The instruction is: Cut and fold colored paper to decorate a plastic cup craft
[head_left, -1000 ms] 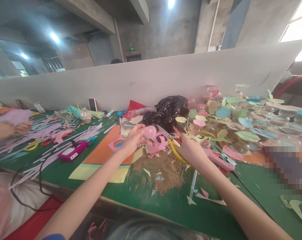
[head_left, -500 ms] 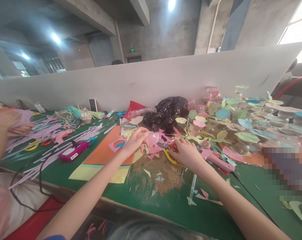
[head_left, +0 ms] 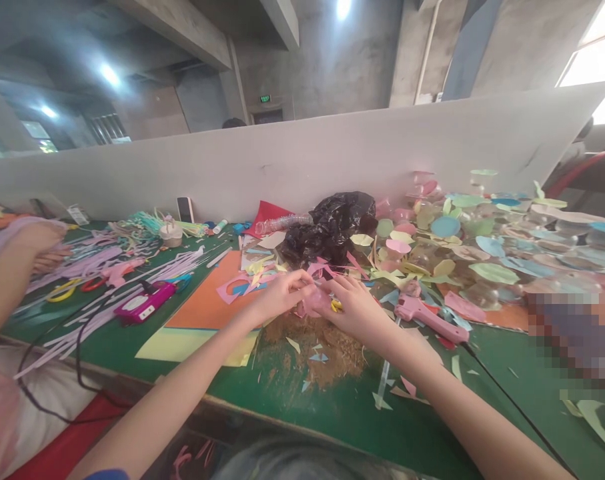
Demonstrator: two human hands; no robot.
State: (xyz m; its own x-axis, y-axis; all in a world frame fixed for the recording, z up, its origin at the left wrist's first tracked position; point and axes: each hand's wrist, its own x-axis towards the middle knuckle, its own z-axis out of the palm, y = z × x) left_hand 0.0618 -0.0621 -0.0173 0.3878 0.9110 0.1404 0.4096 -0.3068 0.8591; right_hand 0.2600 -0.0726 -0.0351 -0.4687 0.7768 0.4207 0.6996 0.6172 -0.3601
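Left of glue gun (head_left: pixel 435 320) — pink piece (head_left: pixel 312 303) clamped by fingers of left hand (head_left: pixel 293 293) and right hand (head_left: pixel 356 305); adjusting step, apparently — steady hold needed.

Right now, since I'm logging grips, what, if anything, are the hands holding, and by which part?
The left hand holds the pink piece by its left side; the right hand is at its right side, the exact hold hidden.
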